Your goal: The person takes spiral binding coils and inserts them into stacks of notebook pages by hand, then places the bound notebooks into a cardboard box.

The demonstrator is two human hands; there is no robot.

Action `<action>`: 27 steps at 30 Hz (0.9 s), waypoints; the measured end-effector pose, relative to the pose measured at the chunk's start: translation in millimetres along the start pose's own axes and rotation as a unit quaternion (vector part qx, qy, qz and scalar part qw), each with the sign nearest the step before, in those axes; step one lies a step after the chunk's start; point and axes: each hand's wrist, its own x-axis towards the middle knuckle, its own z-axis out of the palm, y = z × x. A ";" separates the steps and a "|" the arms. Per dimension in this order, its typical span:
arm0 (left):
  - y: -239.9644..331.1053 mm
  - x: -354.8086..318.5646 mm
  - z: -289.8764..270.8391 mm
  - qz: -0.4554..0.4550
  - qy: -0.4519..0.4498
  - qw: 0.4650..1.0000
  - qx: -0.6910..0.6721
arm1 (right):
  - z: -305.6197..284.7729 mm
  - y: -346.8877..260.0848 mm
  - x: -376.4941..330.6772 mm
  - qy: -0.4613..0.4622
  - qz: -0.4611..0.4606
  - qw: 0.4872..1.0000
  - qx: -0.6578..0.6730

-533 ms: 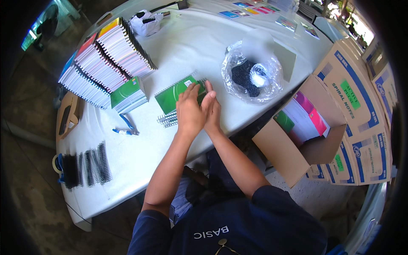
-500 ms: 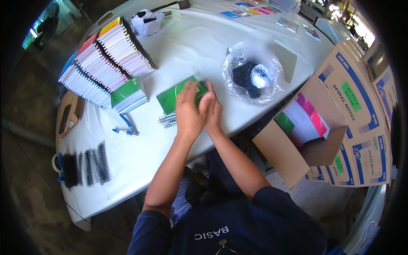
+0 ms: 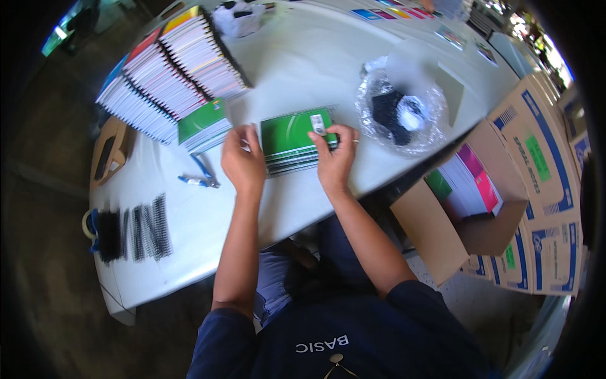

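Note:
A small stack of green spiral notebooks point(image 3: 287, 134) lies on the table in front of me, a white label on the top cover and wire coils along its near and far edges. My left hand point(image 3: 244, 161) is closed at the stack's left edge, fingers curled and bent upward. On the right, my right hand point(image 3: 336, 155) grips the stack's corner, thumb on the cover below the label and fingers round the side. Blue-handled pliers point(image 3: 199, 174) rest left of my left hand. Beyond them stands another green notebook pile point(image 3: 203, 123).
Tall notebook stacks point(image 3: 183, 63) rise at the far left. Black spiral coils point(image 3: 148, 230) and a tape roll point(image 3: 88, 224) lie near left. A clear plastic bag point(image 3: 435, 120) with black contents sits right. An open carton point(image 3: 429, 230) of notebooks stands beside the table, near stacked cartons point(image 3: 530, 151).
My hands have parted from above the notebooks to the stack's left and right ends. The stack now sits straighter, its lower notebooks and coils lined up more evenly.

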 end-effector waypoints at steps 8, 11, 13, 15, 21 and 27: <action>-90.8 78.1 -73.5 0.206 -0.001 0.938 0.279 | -12.3 -17.5 -5.4 0.012 -0.209 0.974 -0.082; -30.9 45.5 -118.2 -0.057 -0.066 0.994 0.071 | -11.7 -42.5 -28.6 -0.149 -0.281 0.946 0.060; -3.9 -3.7 -136.8 -0.143 -0.115 0.972 -0.149 | -3.6 -101.5 -59.1 -0.310 -0.252 0.917 0.003; 27.0 -38.0 -143.5 -0.184 -0.165 0.945 -0.215 | 2.4 -114.5 -76.8 -0.277 -0.268 0.922 -0.035; -108.1 -2.0 -195.1 -0.095 -0.004 0.932 0.350 | -8.3 -79.9 -52.4 -0.497 0.111 0.827 0.239; -166.0 -5.0 -204.4 -0.134 -0.032 0.897 0.419 | 1.1 -67.2 -60.0 -0.509 0.164 0.784 0.315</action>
